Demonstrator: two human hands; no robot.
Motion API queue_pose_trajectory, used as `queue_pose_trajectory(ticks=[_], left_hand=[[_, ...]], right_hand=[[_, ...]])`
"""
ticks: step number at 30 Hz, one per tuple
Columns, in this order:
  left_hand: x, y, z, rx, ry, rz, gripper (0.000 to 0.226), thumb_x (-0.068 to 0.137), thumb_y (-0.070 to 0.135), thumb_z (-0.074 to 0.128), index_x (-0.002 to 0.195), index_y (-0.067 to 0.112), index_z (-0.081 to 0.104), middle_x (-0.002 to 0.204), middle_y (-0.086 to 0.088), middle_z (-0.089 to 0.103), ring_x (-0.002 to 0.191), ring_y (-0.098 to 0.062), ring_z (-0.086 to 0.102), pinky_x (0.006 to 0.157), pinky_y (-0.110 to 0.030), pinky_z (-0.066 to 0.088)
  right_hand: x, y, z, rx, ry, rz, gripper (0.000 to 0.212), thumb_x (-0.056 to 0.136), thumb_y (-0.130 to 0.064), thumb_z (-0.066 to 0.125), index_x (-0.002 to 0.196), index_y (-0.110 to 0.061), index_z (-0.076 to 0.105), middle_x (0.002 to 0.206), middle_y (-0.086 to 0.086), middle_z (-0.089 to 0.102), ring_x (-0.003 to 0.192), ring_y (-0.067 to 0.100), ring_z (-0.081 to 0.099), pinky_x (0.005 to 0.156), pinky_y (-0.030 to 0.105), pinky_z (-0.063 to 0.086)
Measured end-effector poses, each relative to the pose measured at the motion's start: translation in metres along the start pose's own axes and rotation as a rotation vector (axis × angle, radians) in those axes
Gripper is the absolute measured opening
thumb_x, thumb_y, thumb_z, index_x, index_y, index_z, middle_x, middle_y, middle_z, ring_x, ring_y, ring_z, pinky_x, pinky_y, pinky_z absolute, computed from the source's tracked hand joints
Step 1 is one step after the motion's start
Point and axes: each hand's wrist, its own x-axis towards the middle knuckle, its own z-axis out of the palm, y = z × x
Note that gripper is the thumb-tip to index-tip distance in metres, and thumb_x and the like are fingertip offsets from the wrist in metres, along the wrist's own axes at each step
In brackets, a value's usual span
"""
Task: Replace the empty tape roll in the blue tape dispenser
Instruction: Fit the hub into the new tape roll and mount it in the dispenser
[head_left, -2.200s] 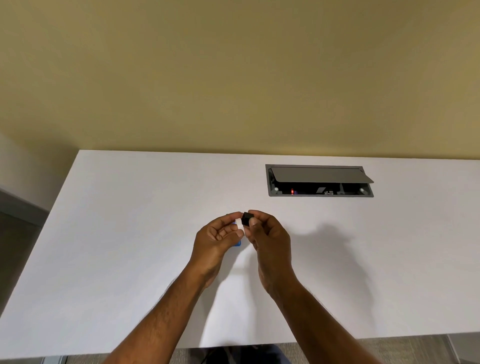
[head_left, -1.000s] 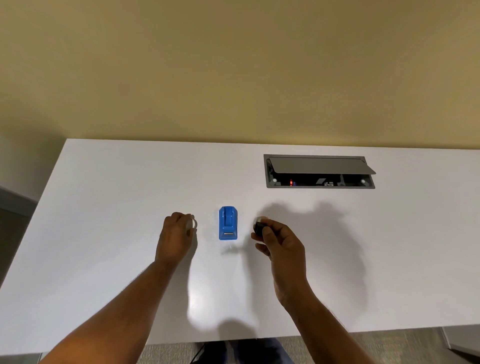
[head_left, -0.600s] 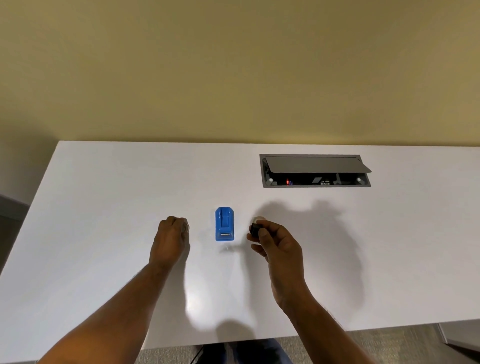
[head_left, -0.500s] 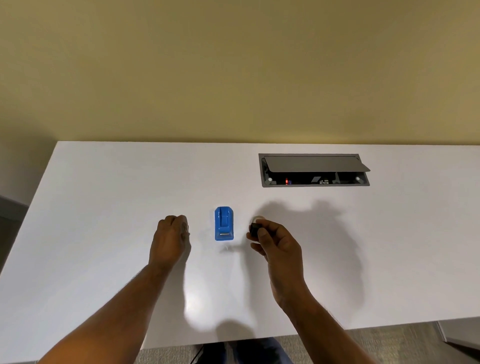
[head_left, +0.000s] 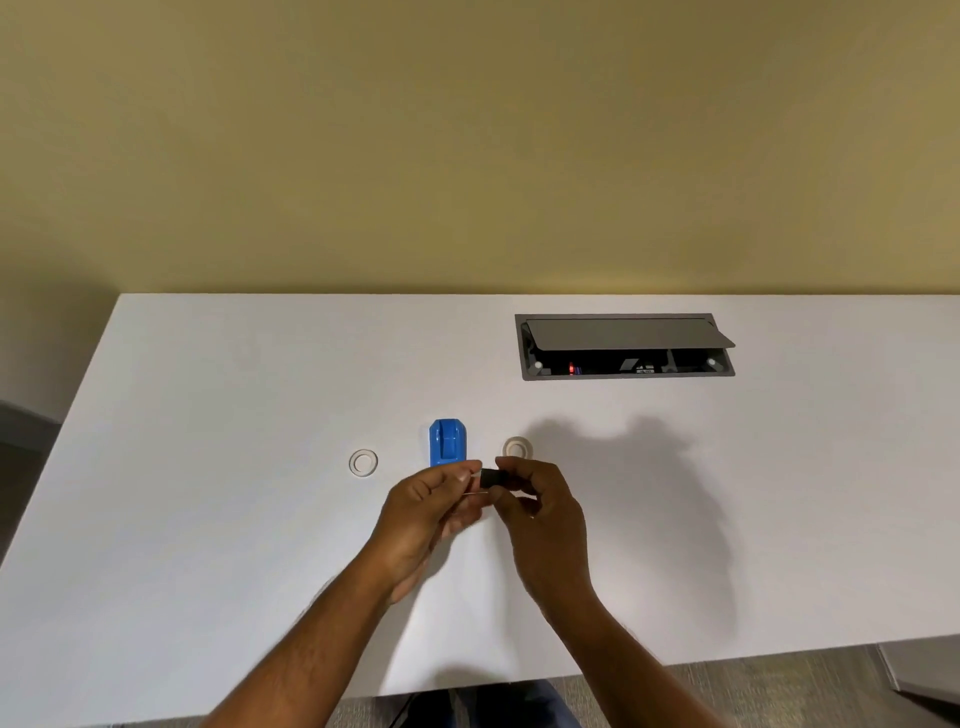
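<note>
The blue tape dispenser (head_left: 447, 448) stands on the white table (head_left: 208, 519), its near end hidden behind my fingers. A thin, flat white ring (head_left: 363, 462) lies to its left. A thicker off-white tape roll (head_left: 518, 446) lies to its right, partly behind my right hand. Just in front of the dispenser, above the table, my right hand (head_left: 543, 512) pinches a small black spindle (head_left: 492, 477). My left hand (head_left: 428, 509) meets it from the left, thumb and forefinger closed on its left end.
A grey cable box (head_left: 626, 347) with its lid half open is sunk into the table at the back right. The yellow wall runs along the table's far edge. The table's left edge and near edge are in view.
My left hand has let go of the thin white ring, which now lies on the table, and moved right. My right hand has brought the black spindle to the middle, uncovering the roll.
</note>
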Motion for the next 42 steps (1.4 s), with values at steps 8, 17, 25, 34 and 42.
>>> queue_pose_trajectory(ticks=[8,17,25,34,42], left_hand=[[0.002,-0.011,-0.007,0.023,0.003,-0.066,0.022,0.093,0.011,0.066,0.112,0.009,0.076,0.114,-0.018,0.076,0.104,-0.028,0.074,0.088,-0.034,0.060],[0.000,-0.013,-0.013,-0.111,0.063,-0.068,0.020,0.093,0.000,0.062,0.104,0.003,0.078,0.105,-0.018,0.078,0.091,-0.023,0.077,0.075,-0.023,0.060],[-0.004,-0.017,-0.021,-0.109,0.092,-0.063,0.023,0.091,0.002,0.065,0.111,0.002,0.075,0.113,-0.020,0.076,0.099,-0.027,0.076,0.079,-0.025,0.060],[-0.013,-0.019,-0.022,-0.128,0.110,-0.064,0.020,0.091,-0.001,0.064,0.104,0.004,0.078,0.112,-0.022,0.076,0.098,-0.028,0.076,0.078,-0.025,0.060],[-0.016,-0.013,-0.020,-0.124,0.111,-0.033,0.027,0.080,0.009,0.072,0.107,0.005,0.078,0.114,-0.021,0.075,0.102,-0.029,0.075,0.081,-0.026,0.060]], right_hand=[[-0.009,0.019,0.007,-0.169,-0.055,-0.090,0.035,0.091,-0.028,0.071,0.105,-0.054,0.053,0.103,-0.024,0.067,0.095,0.001,0.065,0.076,0.012,0.051],[0.049,0.066,-0.004,-0.355,0.091,-0.090,0.028,0.089,-0.032,0.071,0.115,-0.031,0.061,0.106,-0.013,0.061,0.091,0.005,0.065,0.073,0.018,0.050],[0.114,0.112,-0.001,-0.753,-0.090,-0.010,0.073,0.078,-0.026,0.080,0.141,-0.017,0.045,0.131,0.007,0.050,0.118,0.027,0.053,0.089,0.034,0.049],[0.119,0.128,0.014,-0.805,-0.073,-0.008,0.064,0.076,-0.030,0.080,0.131,-0.015,0.050,0.124,0.005,0.052,0.117,0.026,0.049,0.084,0.037,0.052],[0.117,0.117,0.013,-0.751,-0.066,-0.009,0.039,0.081,-0.021,0.074,0.116,-0.014,0.059,0.115,0.007,0.055,0.104,0.027,0.058,0.081,0.033,0.051]])
